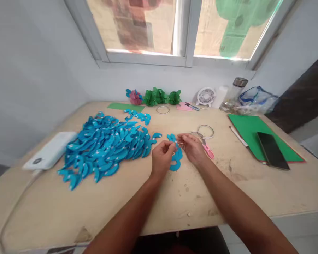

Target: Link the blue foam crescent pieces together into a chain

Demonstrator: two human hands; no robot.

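My left hand (163,155) is closed in a pinch, thumb against the fingers. Facing it, my right hand (192,148) is pinched too, fingertips close to those of the left. Whatever is between the fingertips is too small to make out. Just below and behind them on the table lie a few curved blue cut-out pieces (175,165), partly hidden by my hands. A pink-handled pair of scissors (208,151) lies beside my right hand, partly covered by it. To the left spreads a large heap of blue crescent pieces (108,141) with small white spots.
Behind my right hand lie ring-shaped rolls (212,131). A white power bank (51,150) with a cable is at left. A phone (272,150) rests on green sheets (251,132) at right. Green paper figures (159,96), a small fan (206,96) and a bottle (234,91) line the wall.
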